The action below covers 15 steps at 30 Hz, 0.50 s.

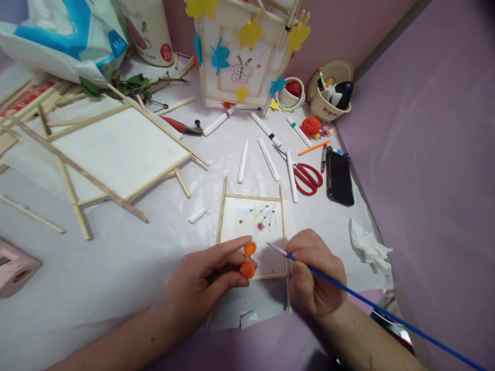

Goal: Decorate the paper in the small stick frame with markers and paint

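Between the thumb and fingers of my left hand (216,275) is a small open paint pot (248,269) of orange paint, its lid (250,249) tipped back and orange inside. My right hand (319,273) grips a thin blue paintbrush (371,299), its tip pointing left over the paper, apart from the pot. Beneath both hands lies a small stick-framed paper panel (232,211). On its paper is a drawing of flowers (260,226) with green-dotted stems. Part of the panel's left and lower edge is hidden by my left hand.
Ahead lie white markers (268,158), red-handled scissors (308,179) and a black phone (340,178). A decorated paper lantern (240,62) stands at the back. Larger stick frames (124,149) spread on the left. A crumpled tissue (370,245) rests at right.
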Motion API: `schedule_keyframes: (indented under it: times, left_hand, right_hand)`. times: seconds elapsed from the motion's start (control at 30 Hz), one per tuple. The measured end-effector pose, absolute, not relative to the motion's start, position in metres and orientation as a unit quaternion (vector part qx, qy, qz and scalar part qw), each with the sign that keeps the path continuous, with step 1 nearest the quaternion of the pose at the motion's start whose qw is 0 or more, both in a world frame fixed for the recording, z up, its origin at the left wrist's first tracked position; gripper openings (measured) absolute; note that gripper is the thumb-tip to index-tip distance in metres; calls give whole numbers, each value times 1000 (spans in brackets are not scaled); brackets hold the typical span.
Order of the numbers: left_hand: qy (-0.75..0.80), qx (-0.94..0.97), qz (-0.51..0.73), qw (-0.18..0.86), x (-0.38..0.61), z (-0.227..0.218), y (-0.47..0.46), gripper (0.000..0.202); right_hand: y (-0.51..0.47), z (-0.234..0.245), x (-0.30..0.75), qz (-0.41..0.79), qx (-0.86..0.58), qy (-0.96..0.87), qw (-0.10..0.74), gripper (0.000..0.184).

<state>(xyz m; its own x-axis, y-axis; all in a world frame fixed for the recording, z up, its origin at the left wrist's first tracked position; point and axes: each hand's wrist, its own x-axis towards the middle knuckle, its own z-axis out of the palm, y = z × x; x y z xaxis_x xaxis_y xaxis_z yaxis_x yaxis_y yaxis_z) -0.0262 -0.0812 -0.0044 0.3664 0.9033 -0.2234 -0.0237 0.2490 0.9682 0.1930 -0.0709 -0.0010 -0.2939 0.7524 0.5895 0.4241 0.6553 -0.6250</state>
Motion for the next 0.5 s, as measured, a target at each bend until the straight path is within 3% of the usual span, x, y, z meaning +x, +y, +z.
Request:
schedule_keyframes:
  times: [0.1,0.5]
  left_hand:
    - [430,501,363,657,-27,-9,-83,50]
    - [414,494,381,663,-26,-15,-82,53]
  right_hand:
    - [-64,-9,191,160,-414,-767,464,18]
    - [-54,-16,183,154,-448,-783,403,12]
